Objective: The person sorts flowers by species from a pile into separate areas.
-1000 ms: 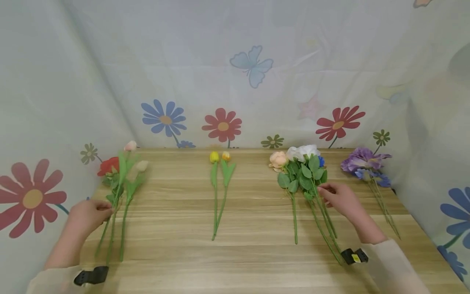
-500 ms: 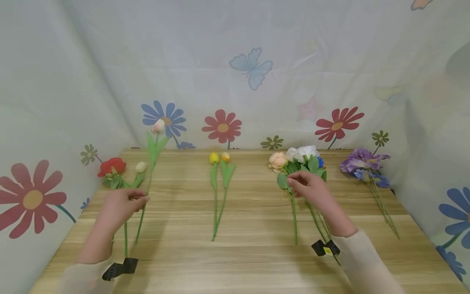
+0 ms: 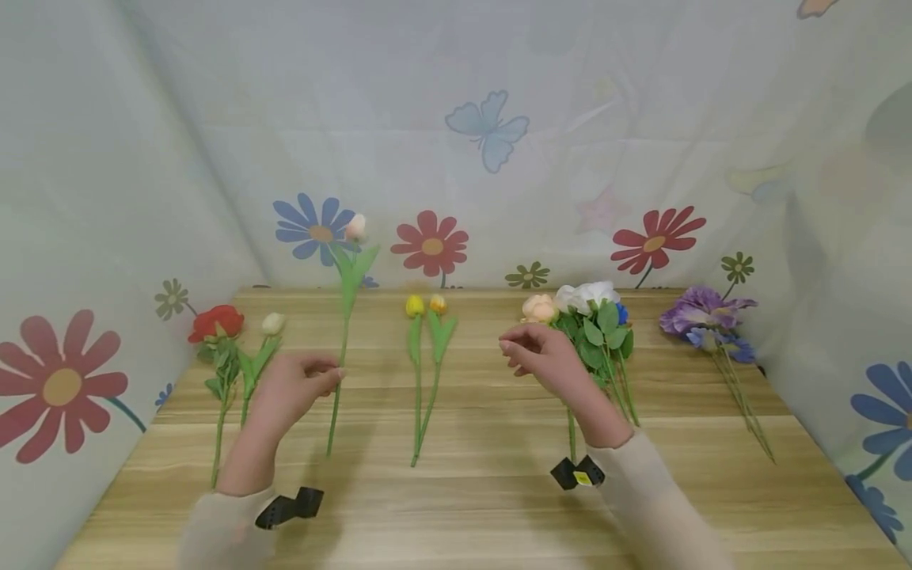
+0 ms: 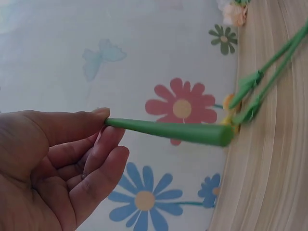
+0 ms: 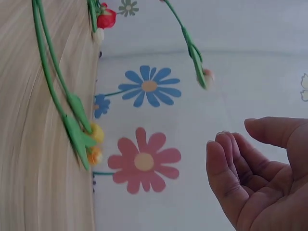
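Note:
My left hand (image 3: 295, 392) pinches the green stem of a pale pink tulip (image 3: 349, 277) between thumb and fingers, holding it upright above the table. In the left wrist view the cut end of the tulip stem (image 4: 192, 134) points away from the fingertips. My right hand (image 3: 549, 360) holds nothing; its fingers are loosely bent, with a gap between thumb and fingertips in the right wrist view. It hovers just left of the bunch with a peach rose (image 3: 540, 308) and white flowers (image 3: 587, 295). Between the hands lie a yellow tulip (image 3: 416, 307) and an orange-yellow tulip (image 3: 438, 305), their stems crossing.
At the left of the wooden table (image 3: 427, 514) lie a red rose (image 3: 217, 322) and a white tulip (image 3: 273, 323). Purple flowers (image 3: 701, 309) and blue flowers (image 3: 741, 348) lie at the far right. A patterned cloth (image 3: 492, 47) hangs behind and at both sides.
My left hand has lifted the pink tulip off the left group and carried it right. My right hand has moved left, away from the leaves of the white flowers.

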